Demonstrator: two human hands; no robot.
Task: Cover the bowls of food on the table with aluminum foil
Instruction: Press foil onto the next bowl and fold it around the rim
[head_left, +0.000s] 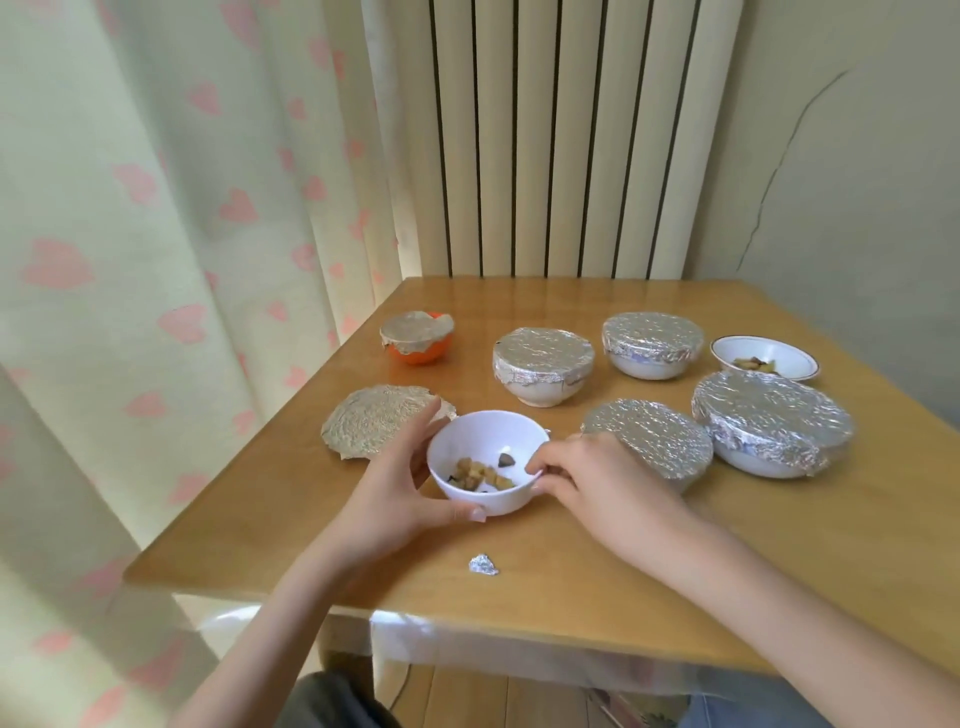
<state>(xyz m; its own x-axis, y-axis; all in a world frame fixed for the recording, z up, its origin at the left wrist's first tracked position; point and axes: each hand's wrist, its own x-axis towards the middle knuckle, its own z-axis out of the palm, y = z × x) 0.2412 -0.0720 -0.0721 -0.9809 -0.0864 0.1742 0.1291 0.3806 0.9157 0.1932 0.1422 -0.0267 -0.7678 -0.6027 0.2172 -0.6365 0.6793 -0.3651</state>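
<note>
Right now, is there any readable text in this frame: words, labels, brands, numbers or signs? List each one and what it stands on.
None: no word, label, brand, number or sign can be read in this frame.
The curtain carries only pink hearts, no lettering.
The white bowl held by the left hand and right hand is plain.
The rimmed dish shows only a dark edge line.
The foil covers are bare.

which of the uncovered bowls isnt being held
The gold-rimmed white bowl at the far right edge of the table. No hand touches it, while both hands grip the plain white bowl near the front.
</note>
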